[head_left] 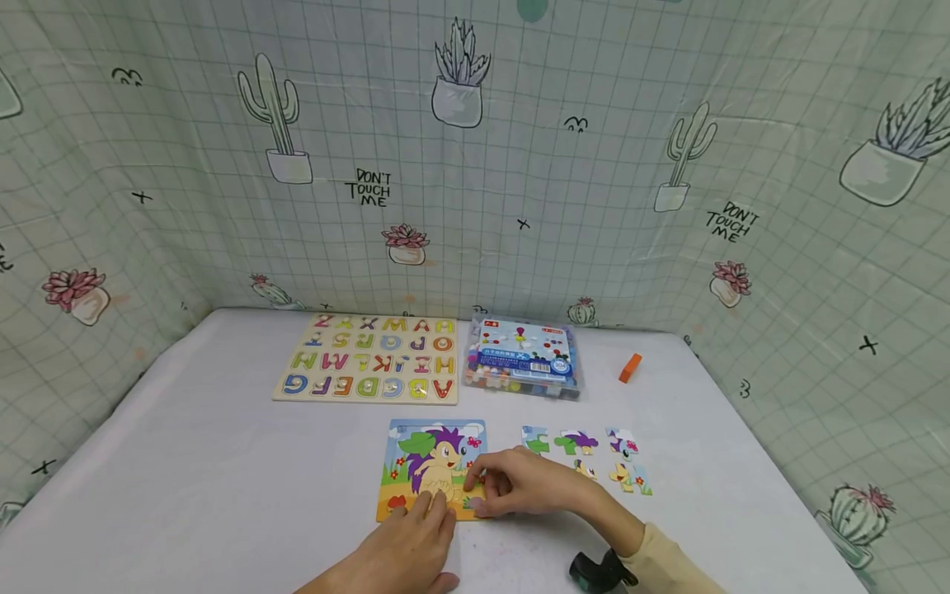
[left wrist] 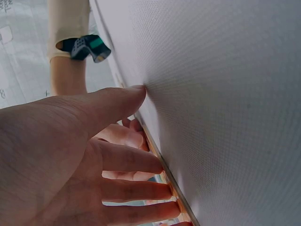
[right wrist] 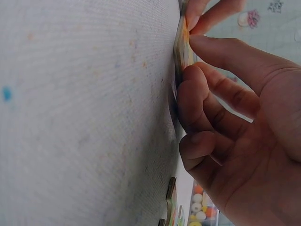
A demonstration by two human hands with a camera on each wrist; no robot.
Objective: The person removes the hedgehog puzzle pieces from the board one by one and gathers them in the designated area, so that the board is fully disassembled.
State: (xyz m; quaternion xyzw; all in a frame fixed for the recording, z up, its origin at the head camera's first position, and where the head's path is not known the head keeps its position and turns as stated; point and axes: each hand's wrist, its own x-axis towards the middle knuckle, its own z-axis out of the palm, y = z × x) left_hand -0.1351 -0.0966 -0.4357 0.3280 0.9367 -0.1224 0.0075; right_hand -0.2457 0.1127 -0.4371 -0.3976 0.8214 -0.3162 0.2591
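Puzzle board (head_left: 438, 477): near-centre of surface (head_left: 223, 462) | left hand (head_left: 411, 536): fingers fairly straight, on near edge | right hand (head_left: 527, 483): fingers curled, narrow, at near right corner; grip indeterminable | handling: probably light, stiff, smooth; best held by opposite edges

The left hand (left wrist: 66, 150) is resting its fingers (left wrist: 136, 190) at the edge of a board (left wrist: 178, 189), its thumb (left wrist: 117, 100) is pointing to the cloth (left wrist: 225, 117), and the right hand (left wrist: 124, 135) is showing behind
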